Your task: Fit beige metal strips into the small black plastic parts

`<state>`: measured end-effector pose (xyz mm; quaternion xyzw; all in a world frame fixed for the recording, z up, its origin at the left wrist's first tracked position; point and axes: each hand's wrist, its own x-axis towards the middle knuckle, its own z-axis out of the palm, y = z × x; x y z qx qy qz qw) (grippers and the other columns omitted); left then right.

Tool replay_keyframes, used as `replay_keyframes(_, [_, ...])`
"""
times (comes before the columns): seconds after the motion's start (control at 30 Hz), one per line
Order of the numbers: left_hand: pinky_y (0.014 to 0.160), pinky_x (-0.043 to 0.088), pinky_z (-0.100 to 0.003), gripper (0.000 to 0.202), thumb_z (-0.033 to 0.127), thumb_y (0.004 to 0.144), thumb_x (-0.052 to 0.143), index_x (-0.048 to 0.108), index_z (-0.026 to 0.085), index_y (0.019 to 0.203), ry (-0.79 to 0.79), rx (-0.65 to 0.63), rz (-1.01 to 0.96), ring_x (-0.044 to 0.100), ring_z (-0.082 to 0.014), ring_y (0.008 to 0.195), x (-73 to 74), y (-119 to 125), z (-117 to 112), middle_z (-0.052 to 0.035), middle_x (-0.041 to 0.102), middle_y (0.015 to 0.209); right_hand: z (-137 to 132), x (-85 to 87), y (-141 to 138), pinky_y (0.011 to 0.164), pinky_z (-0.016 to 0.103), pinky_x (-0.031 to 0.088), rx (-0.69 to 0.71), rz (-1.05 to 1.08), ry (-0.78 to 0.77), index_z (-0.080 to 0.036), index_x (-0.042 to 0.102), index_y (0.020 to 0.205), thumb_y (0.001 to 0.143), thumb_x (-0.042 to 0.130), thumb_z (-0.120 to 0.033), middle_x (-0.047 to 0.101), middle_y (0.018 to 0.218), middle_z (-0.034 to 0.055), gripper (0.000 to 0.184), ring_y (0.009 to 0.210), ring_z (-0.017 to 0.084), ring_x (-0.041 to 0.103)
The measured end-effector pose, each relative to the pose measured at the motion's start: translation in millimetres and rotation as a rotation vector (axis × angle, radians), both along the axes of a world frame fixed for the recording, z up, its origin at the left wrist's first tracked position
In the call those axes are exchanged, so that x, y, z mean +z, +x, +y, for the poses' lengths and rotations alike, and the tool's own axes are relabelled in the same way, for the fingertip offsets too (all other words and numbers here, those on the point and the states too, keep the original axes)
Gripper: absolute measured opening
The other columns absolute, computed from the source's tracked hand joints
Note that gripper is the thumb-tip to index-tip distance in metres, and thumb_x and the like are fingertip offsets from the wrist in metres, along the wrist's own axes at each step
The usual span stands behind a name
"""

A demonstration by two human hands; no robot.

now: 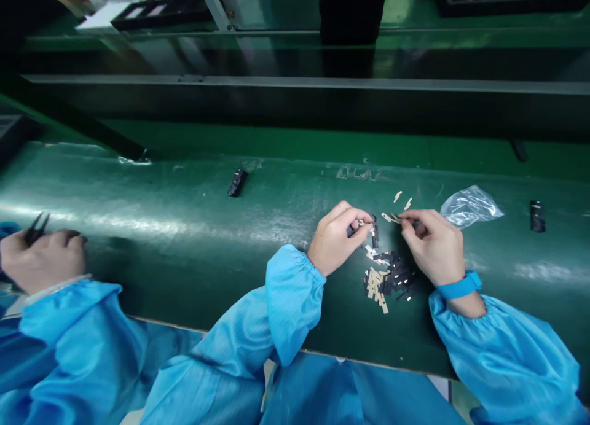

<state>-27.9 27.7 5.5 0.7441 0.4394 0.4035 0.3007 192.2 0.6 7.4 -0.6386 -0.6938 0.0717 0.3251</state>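
Blue sleeves (502, 357) | left hand (332, 241): dark part (353, 230), maybe | right hand (433, 247): beige strip (389, 217)

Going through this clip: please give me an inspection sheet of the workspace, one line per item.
surface: green workbench, scuffed and worn in patches.
job's things: left hand pinches a small dark part; right hand pinches a beige strip; a heap of small black and beige strips lies between them.
clutter: crumpled clear plastic bag; black part; black part.
grippers: bare hands, no gripper; blue wristband on the right wrist.
cables: nothing seen.
surroundings: a co-worker's hand, far left, holds black tweezers; dark green shelving stands behind.
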Motion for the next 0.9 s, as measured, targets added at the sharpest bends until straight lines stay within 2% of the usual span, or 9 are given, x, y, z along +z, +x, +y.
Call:
replay_keyframes(0.17, [0.073, 0.051, -0.021, 0.009, 0.026, 0.097, 0.065, 0.071, 0.021, 0.101, 0.191, 0.012, 0.108, 0.061, -0.0087, 0.074, -4.8, -2.0, -1.7, -0.0013, 0.064, 0.092, -1.7, -2.1, -3.4, 0.068, 0.033, 0.048, 0.012, -0.034, -0.03, -0.02, 0.074, 0.092, 0.095, 0.056, -0.02, 0.071, 0.081, 0.0057, 0.018, 0.067, 0.018, 0.062])
replay_keyframes(0.27, [0.071, 0.052, -0.022, 0.018, 0.034, 0.101, 0.059, 0.071, 0.022, 0.106, 0.275, 0.002, 0.225, 0.064, -0.0098, 0.075, -7.2, -3.7, -3.1, -0.0029, 0.066, 0.094, -3.2, 1.7, -5.0, 0.066, 0.033, 0.047, -0.014, 0.035, -0.074, -0.02, 0.074, 0.09, 0.096, 0.061, -0.031, 0.07, 0.077, 0.005, 0.018, 0.064, 0.018, 0.06])
replay_keyframes(0.33, [0.07, 0.052, -0.022, 0.022, 0.038, 0.102, 0.057, 0.071, 0.023, 0.108, 0.327, -0.006, 0.291, 0.066, -0.0115, 0.079, -7.2, -5.0, -4.1, -0.0041, 0.068, 0.095, -5.1, 6.5, -6.4, 0.059, 0.031, 0.044, -0.015, 0.223, -0.185, -0.02, 0.074, 0.087, 0.094, 0.065, -0.041, 0.067, 0.07, 0.0029, 0.023, 0.058, 0.016, 0.055])
replay_keyframes(0.5, [0.067, 0.051, -0.022, 0.023, 0.04, 0.103, 0.056, 0.07, 0.024, 0.112, 0.429, -0.049, 0.353, 0.068, -0.0132, 0.086, -7.0, -7.6, -6.0, -0.0044, 0.069, 0.092, -9.0, 14.8, -10.0, 0.043, 0.025, 0.023, 0.13, 0.832, -0.696, -0.018, 0.068, 0.076, 0.091, 0.066, -0.059, 0.043, 0.051, -0.0048, 0.044, 0.046, 0.009, 0.033])
replay_keyframes(0.57, [0.068, 0.051, -0.022, 0.022, 0.039, 0.103, 0.056, 0.069, 0.024, 0.113, 0.441, -0.062, 0.352, 0.068, -0.0131, 0.087, -8.1, -8.0, -6.6, -0.004, 0.068, 0.091, -9.1, 15.9, -11.1, 0.043, 0.024, 0.019, 0.147, 0.956, -0.792, -0.017, 0.065, 0.072, 0.087, 0.07, -0.06, 0.038, 0.05, -0.0066, 0.046, 0.046, 0.007, 0.028])
replay_keyframes(0.63, [0.067, 0.051, -0.022, 0.022, 0.039, 0.102, 0.057, 0.068, 0.024, 0.113, 0.45, -0.064, 0.336, 0.068, -0.0132, 0.086, -8.7, -7.8, -6.9, -0.0038, 0.068, 0.091, -8.8, 17.2, -12.2, 0.043, 0.023, 0.018, 0.139, 1.027, -0.818, -0.017, 0.064, 0.071, 0.082, 0.077, -0.057, 0.042, 0.054, -0.006, 0.043, 0.047, 0.006, 0.028])
replay_keyframes(0.77, [0.073, 0.055, -0.023, 0.026, 0.041, 0.098, 0.064, 0.068, 0.023, 0.115, 0.318, -0.069, 0.214, 0.066, -0.0135, 0.086, -6.2, -4.2, -5.1, -0.0044, 0.065, 0.097, -6.9, 19.3, -13.9, 0.042, 0.023, 0.019, 0.07, 1.085, -0.78, -0.017, 0.065, 0.071, 0.074, 0.084, -0.05, 0.046, 0.057, -0.0052, 0.038, 0.046, 0.005, 0.029])
replay_keyframes(0.83, [0.078, 0.057, -0.025, 0.026, 0.038, 0.098, 0.064, 0.067, 0.021, 0.117, 0.113, -0.025, 0.078, 0.066, -0.0128, 0.085, -4.3, -1.3, -2.7, -0.0055, 0.063, 0.103, -5.2, 18.4, -14.0, 0.041, 0.023, 0.02, -0.015, 1.106, -0.672, -0.017, 0.067, 0.073, 0.073, 0.085, -0.047, 0.052, 0.06, -0.0034, 0.035, 0.045, 0.005, 0.03])
replay_keyframes(0.9, [0.075, 0.059, -0.025, 0.024, 0.029, 0.102, 0.056, 0.066, 0.019, 0.121, -0.141, 0.016, -0.07, 0.066, -0.0113, 0.082, -3.1, 1.3, 0.1, -0.0077, 0.062, 0.11, -3.7, 16.3, -14.2, 0.041, 0.023, 0.022, -0.093, 1.118, -0.558, -0.018, 0.068, 0.076, 0.073, 0.085, -0.045, 0.059, 0.066, -0.0009, 0.032, 0.045, 0.005, 0.034])
